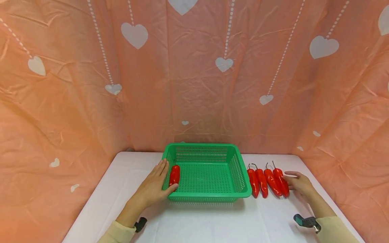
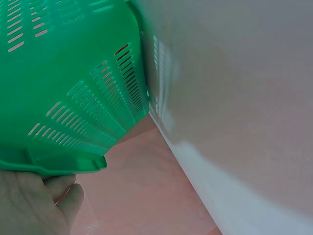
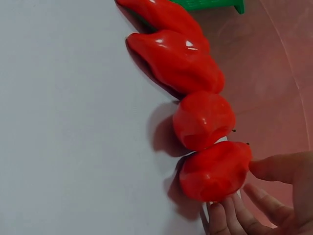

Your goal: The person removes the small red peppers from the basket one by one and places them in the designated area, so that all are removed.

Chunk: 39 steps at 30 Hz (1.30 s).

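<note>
A green plastic basket (image 1: 212,194) with slotted walls stands on the white table, one red chili pepper (image 1: 174,175) lying inside along its left wall. My left hand (image 1: 153,189) rests on the basket's left rim, fingers straight and thumb reaching over the front left corner. To the right of the basket, several red chili peppers lie side by side, stems toward the back. My right hand (image 1: 299,185) is at the right side of the rightmost pepper (image 3: 215,171), its thumb and fingertips right at the pepper's surface. That pepper lies close against its neighbour (image 3: 204,120).
The white table (image 1: 194,222) reaches back to an orange-pink curtain (image 1: 200,101) printed with white hearts, which also hangs along both sides. The leftmost pepper (image 1: 253,182) of the row lies close to the basket's right wall. Dark straps circle both wrists.
</note>
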Motion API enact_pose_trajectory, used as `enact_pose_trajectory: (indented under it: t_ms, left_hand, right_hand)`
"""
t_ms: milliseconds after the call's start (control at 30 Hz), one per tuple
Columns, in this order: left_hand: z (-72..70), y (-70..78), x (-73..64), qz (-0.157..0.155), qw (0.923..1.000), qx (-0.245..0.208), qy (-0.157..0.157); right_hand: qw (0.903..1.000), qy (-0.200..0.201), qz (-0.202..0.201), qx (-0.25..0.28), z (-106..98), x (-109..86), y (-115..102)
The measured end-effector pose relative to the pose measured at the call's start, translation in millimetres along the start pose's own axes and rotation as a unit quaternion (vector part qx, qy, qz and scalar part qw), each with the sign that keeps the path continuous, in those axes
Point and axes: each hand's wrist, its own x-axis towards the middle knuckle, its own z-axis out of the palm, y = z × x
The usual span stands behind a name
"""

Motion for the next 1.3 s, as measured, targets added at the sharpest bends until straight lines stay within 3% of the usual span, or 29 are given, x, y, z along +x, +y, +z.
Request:
enact_pose_trajectory:
  t_ms: [167, 300, 700, 1300]
  left_hand:
    - [-0.2, 0.6, -0.5, 0.0, 1.0, -0.001, 0.001]
    - [-0.2, 0.7, -0.6, 0.002, 1.0, -0.002, 0.002]
    - [-0.1, 1.7, -0.7, 0.002, 1.0, -0.005, 0.005]
    - [-0.2, 0.4, -0.5, 0.002, 1.0, -0.002, 0.0]
  right_hand:
    - [0.9991, 0.032, -0.011, 0.025, -5, -4.5, -3]
    - [0.9977, 0.059, -0.032, 0.009, -7, -7.3, -6]
    - [0.9921, 0.093, -0.084, 0.002, 5, -20.0, -34]
    - [0.9903, 0.052, -0.128, 0.011, 40, -35.7, -79]
